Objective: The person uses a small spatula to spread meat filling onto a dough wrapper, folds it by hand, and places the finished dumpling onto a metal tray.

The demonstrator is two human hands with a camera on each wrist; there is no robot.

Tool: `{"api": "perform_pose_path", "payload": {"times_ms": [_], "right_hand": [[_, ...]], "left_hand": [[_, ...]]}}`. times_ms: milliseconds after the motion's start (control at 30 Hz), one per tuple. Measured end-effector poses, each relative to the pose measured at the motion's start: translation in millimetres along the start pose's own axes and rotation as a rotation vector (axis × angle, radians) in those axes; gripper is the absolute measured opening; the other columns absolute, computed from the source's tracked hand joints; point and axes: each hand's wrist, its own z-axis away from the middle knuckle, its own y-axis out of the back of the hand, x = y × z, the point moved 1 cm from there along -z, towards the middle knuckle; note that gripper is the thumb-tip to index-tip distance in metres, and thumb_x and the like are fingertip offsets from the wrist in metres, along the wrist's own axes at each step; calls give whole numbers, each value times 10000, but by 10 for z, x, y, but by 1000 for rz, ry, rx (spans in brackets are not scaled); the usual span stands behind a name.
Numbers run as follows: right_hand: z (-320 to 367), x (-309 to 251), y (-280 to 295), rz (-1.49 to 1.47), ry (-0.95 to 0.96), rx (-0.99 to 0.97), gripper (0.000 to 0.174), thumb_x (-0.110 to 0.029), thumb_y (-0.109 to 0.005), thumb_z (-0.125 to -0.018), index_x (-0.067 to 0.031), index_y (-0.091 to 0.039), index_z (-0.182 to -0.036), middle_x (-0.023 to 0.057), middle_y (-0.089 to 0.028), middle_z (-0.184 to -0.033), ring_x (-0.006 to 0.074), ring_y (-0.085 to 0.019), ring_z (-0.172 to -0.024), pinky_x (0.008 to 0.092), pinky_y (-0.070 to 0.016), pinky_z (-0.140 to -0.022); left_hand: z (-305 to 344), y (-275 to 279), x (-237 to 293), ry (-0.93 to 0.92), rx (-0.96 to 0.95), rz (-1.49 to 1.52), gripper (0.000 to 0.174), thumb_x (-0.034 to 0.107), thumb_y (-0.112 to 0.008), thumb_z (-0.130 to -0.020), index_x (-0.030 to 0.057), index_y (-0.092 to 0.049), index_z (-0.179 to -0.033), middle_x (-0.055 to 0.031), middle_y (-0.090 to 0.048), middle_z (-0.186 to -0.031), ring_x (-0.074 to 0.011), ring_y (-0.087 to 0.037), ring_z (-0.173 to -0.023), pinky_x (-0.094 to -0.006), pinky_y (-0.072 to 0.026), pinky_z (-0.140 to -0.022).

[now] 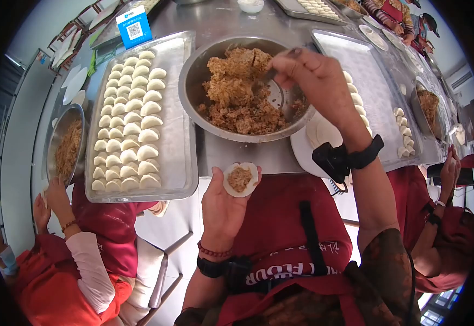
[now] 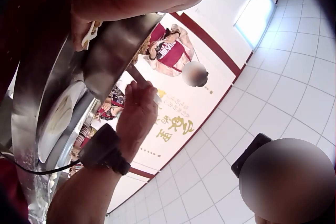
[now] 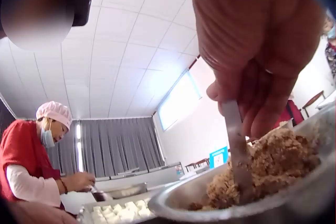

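Note:
My left hand [image 1: 223,212] holds a round dumpling wrapper [image 1: 254,173] over my apron, near the table edge. A lump of filling [image 1: 239,180] sits in the wrapper's middle; the fingers beneath it are mostly hidden. My right hand [image 1: 318,81] is above the right side of a large steel bowl [image 1: 194,84], gripping a flat metal spatula [image 3: 239,150]. In the right wrist view the spatula points down with its lower end in the brown filling [image 3: 281,155]. The filling is heaped towards the back and middle of the bowl, baring some of the bottom at right.
A tray [image 1: 180,163] with rows of folded dumplings [image 1: 133,117] lies left of the bowl. At right, a white plate [image 1: 301,155] with wrappers [image 1: 324,132] sits partly under my forearm, beside another dumpling tray [image 1: 384,87]. People work on both sides; a blue QR-code sign [image 1: 135,28] stands behind.

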Motion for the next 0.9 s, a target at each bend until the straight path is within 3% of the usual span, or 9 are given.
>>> {"api": "perform_pose_path", "payload": {"times_ms": [67, 167, 267, 367, 467, 567, 800, 867, 900], "right_hand": [[-80, -90, 32, 1, 57, 63, 235, -206, -633, -965, -6, -715, -1056, 24, -706, -858, 73, -653, -785, 213, -521, -763], [-206, 60, -99, -96, 129, 92, 252, -250, -636, -944, -9, -711, -936, 33, -665, -720, 76, -628, -693, 224, -502, -650], [-252, 203, -276, -3, 16, 42, 257, -244, -638, -933, 6, -699, -921, 57, -649, -680, 85, -626, -673, 246, -507, -647], [-218, 104, -315, 43, 81, 16, 264, -231, -663, -904, 27, -660, -848, 115, -644, -667, 159, -627, -613, 300, -503, -617], [-240, 562, -479, 136, 148, -46, 293, -228, -687, -877, 36, -609, -776, 158, -642, -680, 251, -597, -565, 355, -488, -596], [-189, 367, -447, 122, 82, -94, 334, -247, -706, -866, 28, -578, -727, 179, -644, -687, 318, -561, -563, 377, -473, -584], [-196, -54, -203, 14, 95, 27, 277, -245, -668, -916, 13, -656, -818, 65, -655, -664, 118, -602, -611, 277, -495, -605], [-237, -193, -170, 43, 135, 74, 243, -219, -652, -950, 19, -698, -944, 44, -697, -757, 74, -662, -710, 219, -531, -660], [-260, -162, -206, 26, 124, 76, 250, -228, -655, -935, 19, -688, -909, 50, -682, -724, 83, -636, -670, 239, -515, -638]], "left_hand": [[-10, 4, -12, 11, -11, 36, 517, 369, -325, -1070, -102, -422, -1260, -287, -504, -1296, -487, -453, -1284, -573, -373, -1135], [-11, 1, -6, 11, -13, 39, 514, 367, -324, -1070, -101, -424, -1257, -286, -505, -1294, -487, -454, -1283, -576, -372, -1134], [0, -4, 0, 6, -10, 29, 513, 366, -320, -1071, -102, -426, -1255, -286, -505, -1295, -484, -456, -1282, -576, -373, -1133], [0, 43, 5, 9, -17, 6, 516, 367, -316, -1072, -105, -431, -1247, -288, -505, -1298, -481, -458, -1282, -571, -374, -1133], [-30, 4, -16, 24, -27, 22, 520, 369, -316, -1073, -109, -439, -1238, -291, -506, -1301, -479, -459, -1281, -565, -372, -1135], [24, 56, -12, 1, -15, 32, 519, 368, -318, -1073, -107, -437, -1242, -291, -504, -1306, -479, -456, -1285, -563, -368, -1137], [16, 51, 13, -2, -47, 20, 499, 363, -315, -1074, -79, -406, -1286, -280, -492, -1314, -480, -442, -1295, -573, -361, -1141], [12, 29, 11, 0, -40, 12, 481, 364, -312, -1076, -73, -432, -1239, -257, -533, -1257, -438, -506, -1244, -534, -416, -1103], [16, 23, 12, 1, -35, 9, 475, 364, -311, -1077, -71, -445, -1215, -246, -554, -1229, -417, -538, -1218, -514, -443, -1085]]}}
